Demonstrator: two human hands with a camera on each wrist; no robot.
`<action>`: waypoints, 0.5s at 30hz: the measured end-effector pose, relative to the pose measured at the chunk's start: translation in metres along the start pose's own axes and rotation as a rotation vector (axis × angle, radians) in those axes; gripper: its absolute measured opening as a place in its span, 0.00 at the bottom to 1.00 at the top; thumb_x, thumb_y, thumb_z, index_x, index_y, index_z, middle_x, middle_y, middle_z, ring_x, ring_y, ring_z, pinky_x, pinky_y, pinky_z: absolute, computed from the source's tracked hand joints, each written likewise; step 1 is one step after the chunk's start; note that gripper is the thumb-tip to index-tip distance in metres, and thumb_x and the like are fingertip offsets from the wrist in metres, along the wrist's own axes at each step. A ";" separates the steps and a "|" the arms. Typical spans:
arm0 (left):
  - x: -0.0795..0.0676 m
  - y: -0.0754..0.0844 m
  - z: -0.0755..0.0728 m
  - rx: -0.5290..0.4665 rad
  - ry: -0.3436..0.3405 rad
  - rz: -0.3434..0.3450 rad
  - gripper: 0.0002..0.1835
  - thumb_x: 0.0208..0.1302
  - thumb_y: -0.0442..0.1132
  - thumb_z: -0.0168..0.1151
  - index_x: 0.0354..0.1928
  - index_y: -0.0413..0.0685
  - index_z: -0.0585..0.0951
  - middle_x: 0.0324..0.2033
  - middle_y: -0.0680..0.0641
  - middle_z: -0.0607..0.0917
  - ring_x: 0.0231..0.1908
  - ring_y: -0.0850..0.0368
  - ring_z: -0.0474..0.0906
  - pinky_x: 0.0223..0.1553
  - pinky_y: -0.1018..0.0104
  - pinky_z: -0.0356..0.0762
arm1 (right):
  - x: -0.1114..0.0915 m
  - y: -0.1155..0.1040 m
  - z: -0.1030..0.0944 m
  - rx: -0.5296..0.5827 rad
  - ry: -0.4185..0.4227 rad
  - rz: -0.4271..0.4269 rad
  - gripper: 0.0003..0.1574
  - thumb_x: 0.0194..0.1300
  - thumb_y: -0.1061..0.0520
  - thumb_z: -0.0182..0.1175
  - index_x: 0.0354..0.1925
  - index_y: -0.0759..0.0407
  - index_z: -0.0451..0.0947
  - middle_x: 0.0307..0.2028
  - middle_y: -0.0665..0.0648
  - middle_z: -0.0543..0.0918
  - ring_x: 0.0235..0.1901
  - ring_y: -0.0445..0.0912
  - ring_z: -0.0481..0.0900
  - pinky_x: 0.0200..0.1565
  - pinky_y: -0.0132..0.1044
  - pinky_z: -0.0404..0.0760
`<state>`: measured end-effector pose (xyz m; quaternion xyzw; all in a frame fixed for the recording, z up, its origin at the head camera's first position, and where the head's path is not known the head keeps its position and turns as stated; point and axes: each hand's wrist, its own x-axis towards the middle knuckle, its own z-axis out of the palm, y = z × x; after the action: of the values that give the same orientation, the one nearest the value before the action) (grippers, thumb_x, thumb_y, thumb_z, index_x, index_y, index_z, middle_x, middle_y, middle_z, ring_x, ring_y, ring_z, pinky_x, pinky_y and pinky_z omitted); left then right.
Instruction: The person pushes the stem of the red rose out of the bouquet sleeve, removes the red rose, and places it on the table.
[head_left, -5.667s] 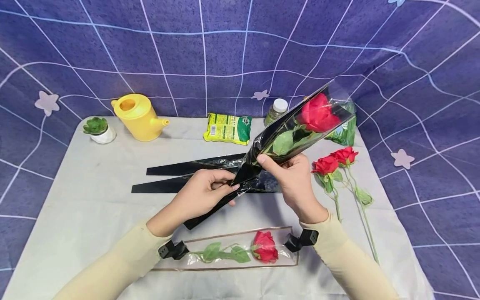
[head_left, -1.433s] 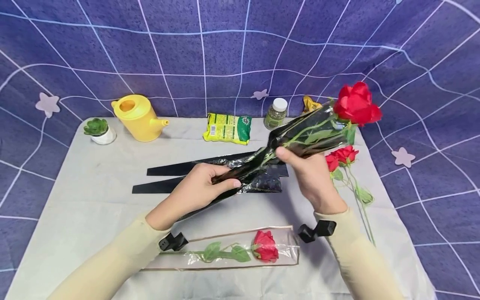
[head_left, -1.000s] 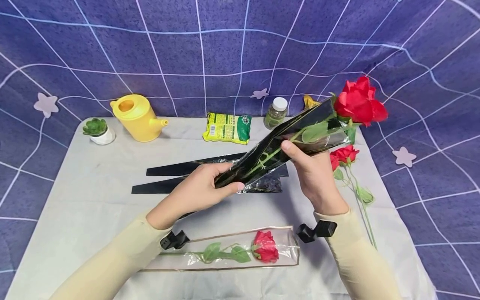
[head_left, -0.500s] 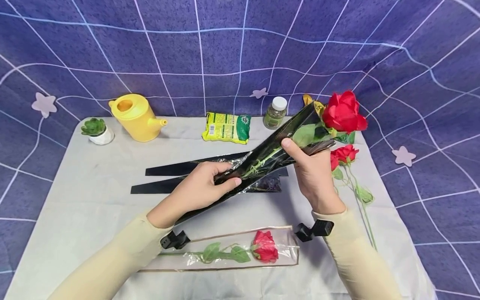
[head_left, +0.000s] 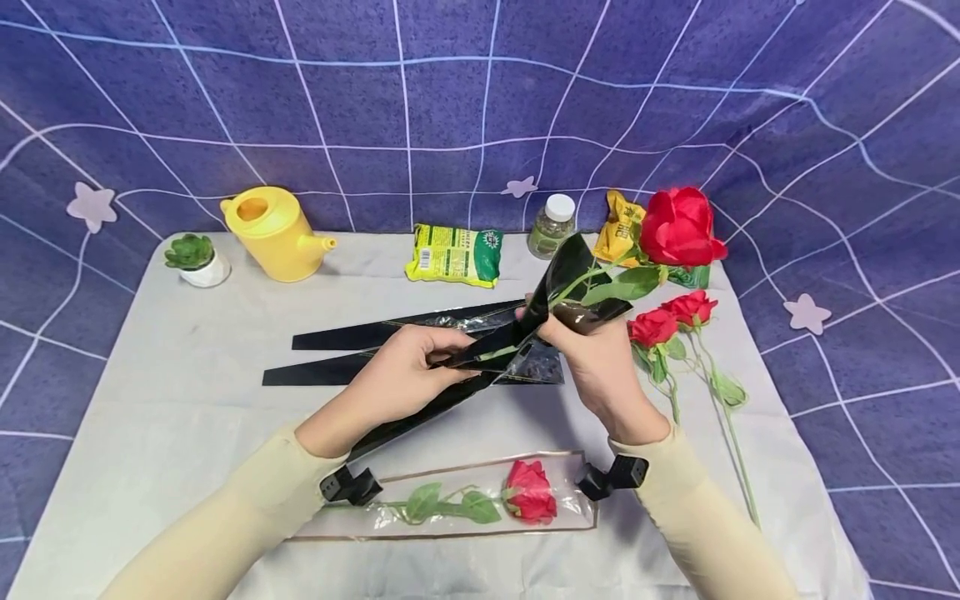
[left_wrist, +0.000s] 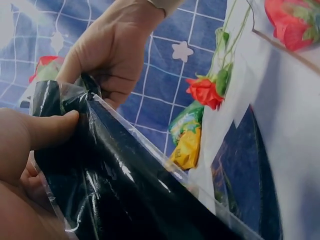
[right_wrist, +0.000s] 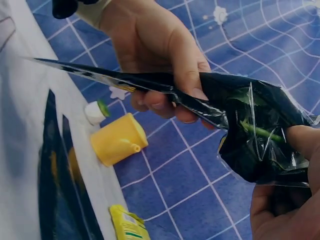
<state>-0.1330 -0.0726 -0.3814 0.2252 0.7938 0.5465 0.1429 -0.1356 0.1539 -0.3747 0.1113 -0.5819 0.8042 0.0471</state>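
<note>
A red rose [head_left: 682, 227] leans up to the right, its bloom and a leaf outside the mouth of a black and clear flower sleeve [head_left: 572, 265]. My left hand [head_left: 397, 375] pinches the sleeve's narrower lower part between thumb and fingers. Higher up, my right hand [head_left: 600, 367] grips the sleeve around the stem, and the film is bunched there. Through clear film in the right wrist view, a piece of green stem [right_wrist: 262, 131] shows inside. The left wrist view has the left thumb [left_wrist: 55, 127] pressing on the dark film. The stem's lower end is hidden.
Two more black sleeves [head_left: 322, 372] lie flat behind the hands. A rose in a clear sleeve [head_left: 450, 508] lies in front. Two loose roses [head_left: 671, 321] are at the right. A watering can [head_left: 277, 237], succulent [head_left: 197, 258], green-yellow packet [head_left: 453, 256], jar [head_left: 551, 227] and yellow packet [head_left: 621, 225] line the back.
Earlier the bloom sat inside the sleeve; later it stuck out of the mouth. Over the last half second my right hand has moved left and down, and the sleeve's upper part has crumpled lower around the stem.
</note>
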 end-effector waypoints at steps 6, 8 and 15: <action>-0.001 -0.003 -0.002 0.039 0.003 0.018 0.10 0.56 0.37 0.69 0.40 0.59 0.86 0.34 0.59 0.85 0.32 0.63 0.80 0.34 0.63 0.76 | -0.005 0.003 -0.002 -0.044 -0.041 0.103 0.22 0.57 0.67 0.65 0.50 0.65 0.71 0.42 0.69 0.80 0.42 0.61 0.80 0.50 0.48 0.74; 0.000 -0.004 -0.003 0.058 -0.004 0.027 0.10 0.57 0.37 0.68 0.40 0.60 0.86 0.34 0.60 0.85 0.32 0.63 0.79 0.34 0.63 0.76 | -0.005 0.001 -0.004 -0.076 -0.038 0.128 0.22 0.57 0.64 0.66 0.50 0.64 0.73 0.42 0.68 0.80 0.43 0.59 0.80 0.50 0.46 0.73; -0.002 -0.011 -0.013 0.207 -0.091 0.021 0.15 0.55 0.58 0.65 0.21 0.59 0.79 0.13 0.60 0.68 0.15 0.66 0.58 0.17 0.69 0.60 | 0.006 -0.019 -0.019 -0.065 0.022 0.074 0.24 0.57 0.66 0.65 0.52 0.63 0.73 0.44 0.63 0.80 0.48 0.55 0.75 0.53 0.42 0.67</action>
<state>-0.1399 -0.0878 -0.3869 0.2714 0.8363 0.4525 0.1490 -0.1400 0.1778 -0.3611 0.0793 -0.6110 0.7872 0.0271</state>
